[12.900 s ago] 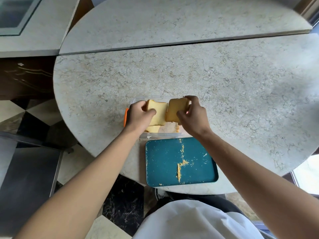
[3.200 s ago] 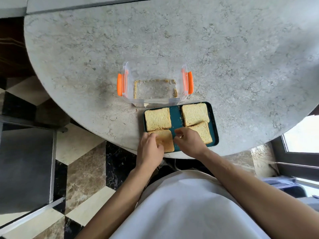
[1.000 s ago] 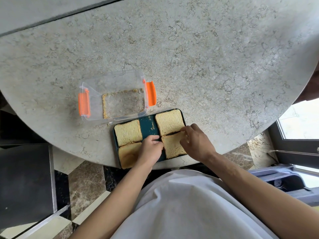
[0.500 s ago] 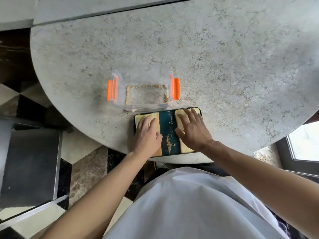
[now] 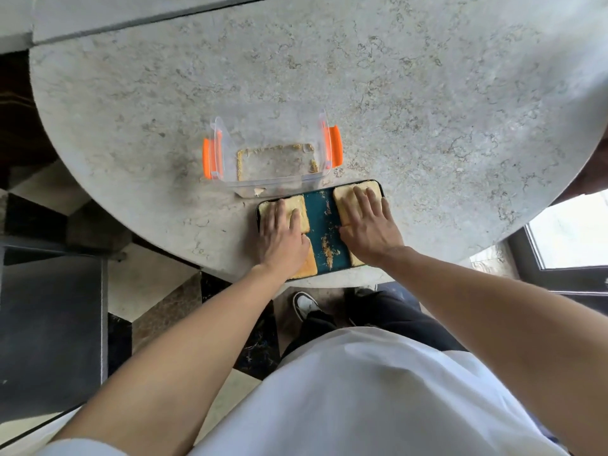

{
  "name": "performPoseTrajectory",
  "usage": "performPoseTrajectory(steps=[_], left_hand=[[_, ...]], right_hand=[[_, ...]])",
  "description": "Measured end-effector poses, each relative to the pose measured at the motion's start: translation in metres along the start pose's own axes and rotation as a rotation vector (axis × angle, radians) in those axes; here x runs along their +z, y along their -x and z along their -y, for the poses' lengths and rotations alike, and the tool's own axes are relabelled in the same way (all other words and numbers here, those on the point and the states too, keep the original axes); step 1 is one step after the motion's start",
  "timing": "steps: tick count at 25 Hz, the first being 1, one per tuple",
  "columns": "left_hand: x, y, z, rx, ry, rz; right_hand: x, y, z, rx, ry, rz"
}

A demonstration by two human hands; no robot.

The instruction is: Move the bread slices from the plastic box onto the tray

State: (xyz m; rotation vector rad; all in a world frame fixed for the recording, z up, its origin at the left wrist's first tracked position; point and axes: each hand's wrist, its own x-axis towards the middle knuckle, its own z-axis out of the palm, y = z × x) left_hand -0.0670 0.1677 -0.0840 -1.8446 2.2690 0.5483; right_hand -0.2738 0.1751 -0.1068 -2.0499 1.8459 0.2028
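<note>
The teal tray [image 5: 320,222] lies at the table's near edge and carries several bread slices. My left hand [image 5: 281,236] rests flat on the left slices [image 5: 294,205], fingers spread. On the right slices [image 5: 348,195] my right hand [image 5: 368,223] lies flat in the same way. Both hands hide most of the bread. A bare strip with crumbs runs down the tray's middle. Just behind the tray stands the clear plastic box [image 5: 273,189] with orange clips, holding only crumbs along its floor.
The round marble table [image 5: 427,110] stretches far behind and to the right. A second stone slab [image 5: 131,11] adjoins at the back. Below the table edge I see a checkered floor and my shoe [image 5: 304,304].
A second ago my fingers were pinching the near slices; both hands now lie flat over the bread. The slices sit in two columns with a gap between them.
</note>
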Motion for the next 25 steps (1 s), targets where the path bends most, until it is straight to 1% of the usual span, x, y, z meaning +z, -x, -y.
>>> performPoseTrajectory(steps=[3,6,9,12,14,18,21,23,25], left_hand=[[-0.002,0.002,0.001,0.006,-0.018,0.013],[-0.004,0.01,-0.001,-0.07,0.046,0.026],[-0.002,0.015,-0.003,-0.125,0.075,0.023],[0.002,0.015,0.0,-0.166,0.087,0.024],[-0.001,0.016,-0.001,-0.152,0.108,0.005],[-0.016,0.011,0.004,-0.06,0.167,-0.069],[-0.04,-0.001,0.008,-0.049,0.152,-0.004],[-0.057,-0.007,0.01,-0.029,0.133,0.088],[-0.084,-0.021,0.011,0.014,0.108,0.184]], right_hand=[[0.003,0.003,-0.002,-0.007,-0.005,0.029],[0.0,0.004,-0.002,-0.033,-0.032,0.06],[-0.006,0.004,0.001,-0.037,-0.077,0.0],[-0.007,0.005,0.001,-0.049,-0.092,-0.006],[-0.008,0.005,-0.002,-0.062,-0.077,0.021],[-0.024,0.001,-0.007,-0.122,-0.025,0.054],[-0.045,-0.007,-0.007,-0.119,0.048,0.207],[-0.062,-0.017,-0.004,-0.098,0.072,0.309],[-0.094,-0.038,0.0,-0.083,0.061,0.367]])
